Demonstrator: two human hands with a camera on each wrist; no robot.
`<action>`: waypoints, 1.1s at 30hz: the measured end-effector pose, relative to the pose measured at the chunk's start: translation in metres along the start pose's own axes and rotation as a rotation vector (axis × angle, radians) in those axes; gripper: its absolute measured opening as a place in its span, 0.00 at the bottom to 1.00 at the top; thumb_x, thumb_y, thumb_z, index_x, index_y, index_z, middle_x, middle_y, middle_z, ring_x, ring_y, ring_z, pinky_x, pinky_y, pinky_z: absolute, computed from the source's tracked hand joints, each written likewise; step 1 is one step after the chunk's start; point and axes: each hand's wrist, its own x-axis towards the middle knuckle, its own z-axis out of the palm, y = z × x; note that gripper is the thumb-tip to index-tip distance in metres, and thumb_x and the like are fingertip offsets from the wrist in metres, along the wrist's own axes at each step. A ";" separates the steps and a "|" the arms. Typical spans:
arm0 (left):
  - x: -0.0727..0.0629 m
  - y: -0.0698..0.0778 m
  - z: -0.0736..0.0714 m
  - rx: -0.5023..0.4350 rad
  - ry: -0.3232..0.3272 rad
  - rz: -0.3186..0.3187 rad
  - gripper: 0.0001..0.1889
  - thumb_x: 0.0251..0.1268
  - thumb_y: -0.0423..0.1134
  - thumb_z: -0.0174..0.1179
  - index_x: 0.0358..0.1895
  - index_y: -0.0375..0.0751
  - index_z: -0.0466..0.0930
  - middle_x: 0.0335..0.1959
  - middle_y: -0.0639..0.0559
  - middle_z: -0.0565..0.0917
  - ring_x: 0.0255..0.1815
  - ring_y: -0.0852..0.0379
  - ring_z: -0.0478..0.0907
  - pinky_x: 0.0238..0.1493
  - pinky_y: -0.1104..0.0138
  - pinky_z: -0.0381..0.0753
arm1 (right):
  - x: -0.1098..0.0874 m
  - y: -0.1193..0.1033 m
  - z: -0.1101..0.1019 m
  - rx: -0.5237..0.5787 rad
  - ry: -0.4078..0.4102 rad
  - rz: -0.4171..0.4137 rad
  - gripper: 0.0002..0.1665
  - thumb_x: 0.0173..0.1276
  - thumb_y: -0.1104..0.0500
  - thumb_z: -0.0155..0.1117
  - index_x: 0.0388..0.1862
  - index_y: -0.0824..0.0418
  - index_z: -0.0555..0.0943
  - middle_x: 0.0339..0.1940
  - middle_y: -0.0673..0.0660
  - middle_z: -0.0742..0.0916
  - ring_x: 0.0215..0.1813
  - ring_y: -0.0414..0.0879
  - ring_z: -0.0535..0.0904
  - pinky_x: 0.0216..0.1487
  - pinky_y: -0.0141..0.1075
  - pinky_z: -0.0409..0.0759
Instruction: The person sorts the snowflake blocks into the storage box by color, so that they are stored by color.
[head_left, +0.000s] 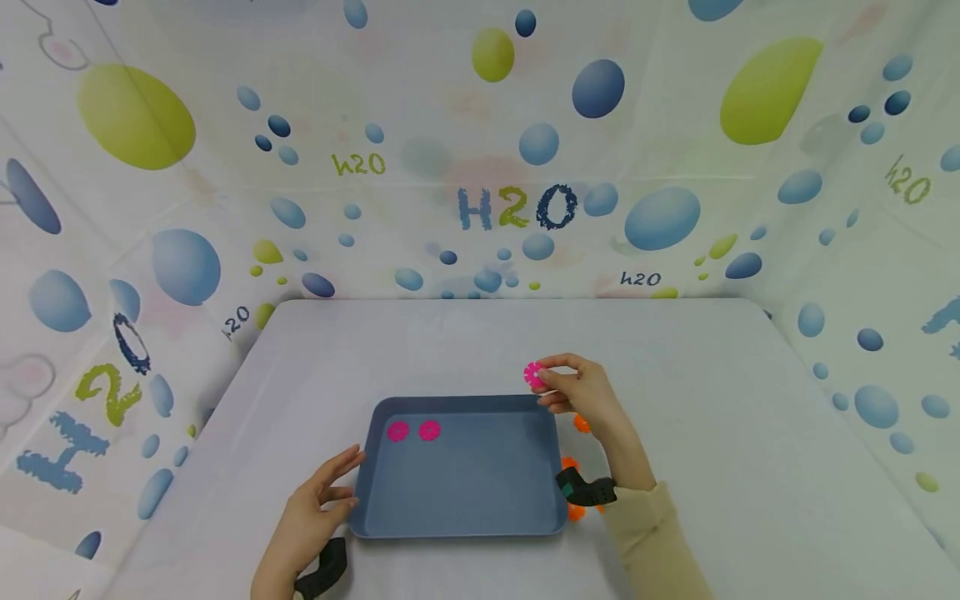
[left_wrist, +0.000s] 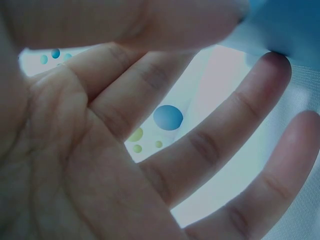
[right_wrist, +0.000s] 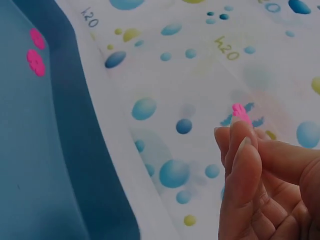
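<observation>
My right hand pinches a pink notched plastic disc between thumb and fingers, over the far right corner of the blue-grey tray. In the right wrist view only part of that pink disc shows past the fingertips. Two more pink discs, a left one and a right one, lie side by side in the tray's far left part. At the tray's left side rests my left hand, fingers spread and fairly straight. Its fingertips touch the tray wall in the left wrist view.
Several orange discs lie on the white table just right of the tray, partly hidden by the right wrist and its black strap. A patterned cloth hangs behind the table and along both sides.
</observation>
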 end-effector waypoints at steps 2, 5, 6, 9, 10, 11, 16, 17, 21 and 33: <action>0.000 0.000 0.000 -0.001 0.001 0.004 0.36 0.61 0.21 0.55 0.73 0.46 0.62 0.69 0.41 0.71 0.53 0.44 0.79 0.38 0.73 0.80 | 0.003 0.002 0.007 0.020 -0.006 0.014 0.20 0.71 0.55 0.61 0.57 0.63 0.77 0.36 0.63 0.90 0.28 0.44 0.86 0.32 0.32 0.83; 0.000 -0.001 0.000 -0.007 0.001 0.005 0.35 0.61 0.21 0.55 0.73 0.46 0.62 0.69 0.41 0.71 0.53 0.44 0.79 0.39 0.73 0.80 | 0.008 0.006 0.020 0.050 -0.014 0.039 0.19 0.70 0.56 0.61 0.56 0.62 0.78 0.36 0.63 0.90 0.28 0.46 0.86 0.31 0.32 0.83; 0.000 -0.001 0.000 -0.007 0.001 0.005 0.35 0.61 0.21 0.55 0.73 0.46 0.62 0.69 0.41 0.71 0.53 0.44 0.79 0.39 0.73 0.80 | 0.009 0.007 0.025 0.060 -0.017 0.047 0.18 0.70 0.56 0.62 0.56 0.62 0.78 0.35 0.63 0.90 0.28 0.46 0.86 0.31 0.32 0.83; -0.001 -0.002 0.000 -0.011 0.001 0.002 0.35 0.61 0.21 0.54 0.73 0.45 0.62 0.69 0.41 0.71 0.53 0.44 0.79 0.39 0.73 0.80 | 0.013 0.012 0.042 0.085 -0.037 0.055 0.18 0.69 0.56 0.63 0.55 0.62 0.78 0.31 0.59 0.90 0.27 0.46 0.86 0.30 0.32 0.83; -0.001 -0.002 0.000 -0.011 0.002 0.002 0.35 0.61 0.20 0.54 0.73 0.45 0.62 0.69 0.41 0.71 0.53 0.44 0.79 0.39 0.73 0.80 | 0.014 0.013 0.048 0.089 -0.047 0.055 0.18 0.69 0.56 0.63 0.55 0.62 0.78 0.31 0.59 0.90 0.26 0.45 0.85 0.29 0.32 0.83; -0.001 -0.002 0.000 -0.013 0.001 0.002 0.35 0.61 0.20 0.54 0.73 0.45 0.62 0.69 0.41 0.71 0.53 0.43 0.79 0.39 0.73 0.80 | 0.015 0.015 0.054 0.090 -0.057 0.054 0.18 0.68 0.56 0.63 0.55 0.62 0.79 0.30 0.59 0.90 0.26 0.46 0.85 0.29 0.32 0.83; -0.001 0.000 -0.001 -0.013 0.000 0.012 0.36 0.60 0.21 0.55 0.72 0.46 0.62 0.69 0.41 0.71 0.53 0.43 0.79 0.39 0.73 0.80 | 0.018 0.022 0.076 0.059 -0.098 0.043 0.18 0.69 0.56 0.63 0.54 0.63 0.79 0.32 0.63 0.90 0.26 0.44 0.85 0.28 0.32 0.82; -0.001 0.000 -0.001 -0.013 -0.002 0.014 0.35 0.61 0.21 0.55 0.73 0.46 0.62 0.70 0.41 0.71 0.53 0.43 0.79 0.39 0.73 0.80 | 0.019 0.023 0.079 0.054 -0.100 0.040 0.17 0.69 0.57 0.63 0.54 0.63 0.80 0.32 0.64 0.90 0.25 0.43 0.85 0.28 0.32 0.82; -0.001 0.001 0.000 -0.022 -0.009 0.015 0.35 0.61 0.21 0.55 0.73 0.45 0.62 0.70 0.40 0.71 0.53 0.43 0.79 0.39 0.73 0.80 | 0.021 0.028 0.088 0.041 -0.105 0.039 0.16 0.69 0.58 0.62 0.53 0.64 0.80 0.31 0.62 0.90 0.24 0.39 0.84 0.27 0.32 0.81; -0.001 0.000 -0.001 -0.004 -0.005 0.005 0.35 0.61 0.21 0.55 0.72 0.47 0.63 0.70 0.42 0.71 0.53 0.43 0.79 0.39 0.73 0.81 | 0.027 0.044 0.105 -0.117 -0.067 0.055 0.11 0.68 0.58 0.64 0.45 0.64 0.81 0.23 0.59 0.88 0.19 0.41 0.82 0.22 0.35 0.81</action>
